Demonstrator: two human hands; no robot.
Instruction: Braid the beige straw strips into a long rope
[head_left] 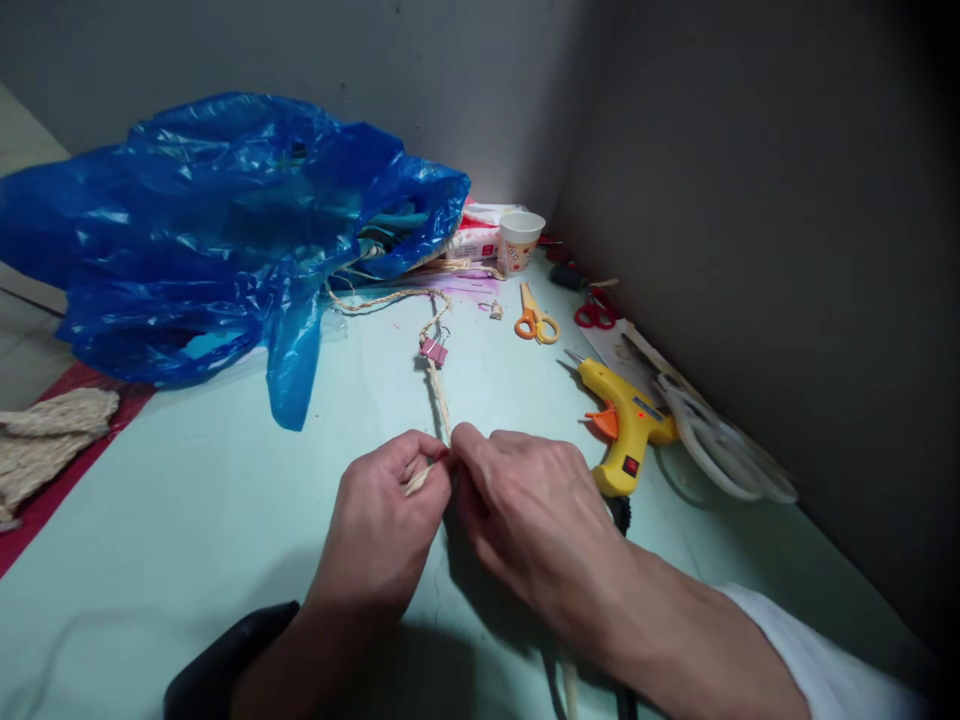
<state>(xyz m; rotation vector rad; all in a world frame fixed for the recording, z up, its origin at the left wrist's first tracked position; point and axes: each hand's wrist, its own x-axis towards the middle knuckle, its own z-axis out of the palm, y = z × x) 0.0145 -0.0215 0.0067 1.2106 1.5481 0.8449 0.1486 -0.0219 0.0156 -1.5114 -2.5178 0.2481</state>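
From my distant place, I watch the pale cord, which runs from the pink clip down to both hands, above the table. The left hand has its fingers pinched narrow on the cord, and a pale piece shows between them. The right hand meets it there, thumb and finger closed on the cord; what its lower fingers do, I cannot tell.

My first worry is the clip: I cannot see that anything fixes it, so a strong pull may slide it or free the cord. If one pinch becomes loose, I think the strands could open. Beyond the clip, the cord goes toward the blue bag and may catch there. The yellow glue gun lies near the right hand; a careless elbow or wrist could push it, and its tip may be hot.
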